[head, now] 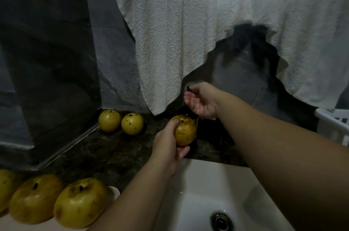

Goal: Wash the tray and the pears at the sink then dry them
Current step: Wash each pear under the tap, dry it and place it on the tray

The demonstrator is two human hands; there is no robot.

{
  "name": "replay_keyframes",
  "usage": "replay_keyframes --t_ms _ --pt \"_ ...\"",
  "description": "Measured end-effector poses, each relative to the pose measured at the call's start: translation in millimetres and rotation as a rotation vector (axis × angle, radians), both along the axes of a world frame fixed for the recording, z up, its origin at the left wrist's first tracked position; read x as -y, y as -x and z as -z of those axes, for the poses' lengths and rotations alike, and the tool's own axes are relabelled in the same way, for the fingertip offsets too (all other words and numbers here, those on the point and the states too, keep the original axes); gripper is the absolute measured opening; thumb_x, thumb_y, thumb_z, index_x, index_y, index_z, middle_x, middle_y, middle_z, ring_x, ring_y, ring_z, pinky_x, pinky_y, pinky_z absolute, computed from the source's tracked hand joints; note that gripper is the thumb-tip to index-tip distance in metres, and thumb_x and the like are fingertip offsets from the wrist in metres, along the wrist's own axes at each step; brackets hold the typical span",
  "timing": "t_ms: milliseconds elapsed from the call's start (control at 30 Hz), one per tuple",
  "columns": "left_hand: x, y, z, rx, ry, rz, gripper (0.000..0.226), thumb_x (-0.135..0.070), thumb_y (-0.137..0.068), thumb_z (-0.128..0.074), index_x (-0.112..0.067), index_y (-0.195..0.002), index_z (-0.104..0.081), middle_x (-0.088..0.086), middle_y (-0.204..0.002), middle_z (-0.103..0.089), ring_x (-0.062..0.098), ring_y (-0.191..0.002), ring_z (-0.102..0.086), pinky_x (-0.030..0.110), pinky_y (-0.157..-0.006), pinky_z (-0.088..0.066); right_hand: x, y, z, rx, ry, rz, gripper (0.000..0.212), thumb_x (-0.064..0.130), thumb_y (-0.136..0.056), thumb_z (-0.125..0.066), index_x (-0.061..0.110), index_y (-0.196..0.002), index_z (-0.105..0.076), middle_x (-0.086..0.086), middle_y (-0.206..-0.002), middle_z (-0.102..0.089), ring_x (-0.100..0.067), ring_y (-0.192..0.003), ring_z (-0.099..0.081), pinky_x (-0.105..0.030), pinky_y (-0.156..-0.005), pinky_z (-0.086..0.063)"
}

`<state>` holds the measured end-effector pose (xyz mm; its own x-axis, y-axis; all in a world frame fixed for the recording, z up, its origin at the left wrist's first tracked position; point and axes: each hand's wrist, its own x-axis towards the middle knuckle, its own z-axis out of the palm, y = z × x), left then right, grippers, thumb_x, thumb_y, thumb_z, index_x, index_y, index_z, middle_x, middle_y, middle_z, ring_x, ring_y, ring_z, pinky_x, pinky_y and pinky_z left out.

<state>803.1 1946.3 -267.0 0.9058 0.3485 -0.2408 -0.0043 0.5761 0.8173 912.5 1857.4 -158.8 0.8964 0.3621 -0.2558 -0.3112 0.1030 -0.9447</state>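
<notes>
Resting between left fingers (174, 123): pear (185, 130)

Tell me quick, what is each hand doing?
Left hand: gripping a pear.
Right hand: open, palm cupped under the dark pump dispenser, holding nothing.

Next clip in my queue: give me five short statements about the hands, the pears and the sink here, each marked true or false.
1. The left hand grips a round yellow-green pear. True.
2. The right hand holds a second pear. False: it is cupped, palm up, at the dark pump bottle, holding no pear.
3. Two pears sit on the dark stone counter near the corner. True.
4. The hanging white towel lies in the white sink basin. False: it hangs above the counter.
5. Water fills the basin. False: the metal drain shows uncovered.
</notes>
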Motion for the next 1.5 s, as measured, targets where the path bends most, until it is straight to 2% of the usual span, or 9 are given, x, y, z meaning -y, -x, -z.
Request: replay_keyframes --t_ms 167,567,833,967,1067,1167,1233,1300,1500 --pt "0 -3 0 -0.017 0.014 0.006 0.029 -0.047 -0.089 -0.073 -0.026 -0.109 -0.069 0.009 -0.109 -0.071 0.025 -0.083 -0.070 0.027 -0.054 -0.057 -3 -2 -3 -0.032 -0.077 0.015 0.028 0.018 -0.104 -0.045 0.007 -0.083 -0.059 -0.004 -0.056 -0.062 -0.013 -0.038 -0.059 -0.014 -0.038 -0.044" --pt "3 3 -4 -0.037 0.034 -0.004 0.026 -0.047 -0.088 -0.073 -0.027 -0.105 -0.070 0.009 -0.108 -0.071 0.025 -0.083 -0.072 0.027 -0.054 -0.057 -8 0 1 -0.019 -0.078 0.021 0.034 0.020 -0.107 -0.042 0.007 -0.079 -0.057 0.001 -0.046 -0.058 -0.009 -0.034 -0.056 -0.015 -0.036 -0.045" --pt "0 23 -8 -0.082 0.069 0.019 0.033 -0.053 -0.089 -0.065 -0.025 -0.105 -0.065 0.013 -0.103 -0.067 0.028 -0.080 -0.068 0.033 -0.061 -0.062 5 39 11 -0.013 -0.324 0.006 0.037 0.030 -0.109 -0.045 0.002 -0.093 -0.063 -0.009 -0.067 -0.073 -0.018 -0.055 -0.073 -0.025 -0.047 -0.057" --pt "10 36 -9 -0.109 0.135 0.015 0.045 -0.065 -0.090 -0.061 -0.025 -0.111 -0.064 0.014 -0.112 -0.065 0.029 -0.093 -0.068 0.033 -0.055 -0.061 11 79 39 0.301 -0.096 0.035 0.034 0.032 -0.109 -0.044 0.013 -0.095 -0.068 -0.009 -0.096 -0.077 -0.013 -0.079 -0.074 -0.024 -0.072 -0.061" --pt "24 41 0 -0.125 0.149 0.033 0.057 -0.070 -0.089 -0.063 -0.023 -0.121 -0.064 0.015 -0.119 -0.067 0.032 -0.102 -0.070 0.034 -0.057 -0.061 38 110 76 0.719 0.313 0.119 0.028 0.035 -0.107 -0.049 0.026 -0.105 -0.076 0.001 -0.112 -0.075 -0.003 -0.096 -0.069 -0.025 -0.087 -0.052" --pt "47 45 11 -0.111 0.168 0.149 0.055 -0.066 -0.092 -0.061 -0.021 -0.122 -0.071 0.013 -0.114 -0.076 0.030 -0.104 -0.073 0.035 -0.066 -0.063 68 134 116 0.982 0.645 -0.026 0.045 0.035 -0.110 -0.040 0.024 -0.153 -0.044 0.004 -0.158 -0.041 -0.007 -0.143 -0.037 -0.026 -0.118 -0.029" --pt "70 45 20 -0.094 0.144 0.268 0.053 -0.065 -0.094 -0.055 -0.024 -0.121 -0.077 0.007 -0.113 -0.079 0.025 -0.107 -0.074 0.033 -0.075 -0.061 84 136 133 1.065 0.861 -0.050 0.054 0.038 -0.109 -0.035 0.026 -0.161 -0.025 0.007 -0.168 -0.018 -0.009 -0.154 -0.011 -0.027 -0.122 -0.013" --pt "83 45 27 -0.106 0.112 0.357 0.050 -0.065 -0.095 -0.052 -0.029 -0.117 -0.079 0.003 -0.112 -0.079 0.021 -0.101 -0.077 0.032 -0.074 -0.061 93 133 134 1.081 0.932 -0.034 0.054 0.037 -0.109 -0.036 0.026 -0.160 -0.027 0.005 -0.168 -0.021 -0.010 -0.154 -0.012 -0.025 -0.120 -0.012" --pt "92 39 52 -0.279 -0.085 0.448 0.052 -0.062 -0.096 -0.057 -0.021 -0.123 -0.072 0.009 -0.098 -0.079 0.022 -0.083 -0.076 0.030 -0.052 -0.057 113 136 166 0.729 0.806 0.107 0.059 0.051 -0.106 -0.036 0.029 -0.159 -0.027 0.004 -0.162 -0.031 -0.015 -0.142 -0.038 -0.026 -0.103 -0.032"
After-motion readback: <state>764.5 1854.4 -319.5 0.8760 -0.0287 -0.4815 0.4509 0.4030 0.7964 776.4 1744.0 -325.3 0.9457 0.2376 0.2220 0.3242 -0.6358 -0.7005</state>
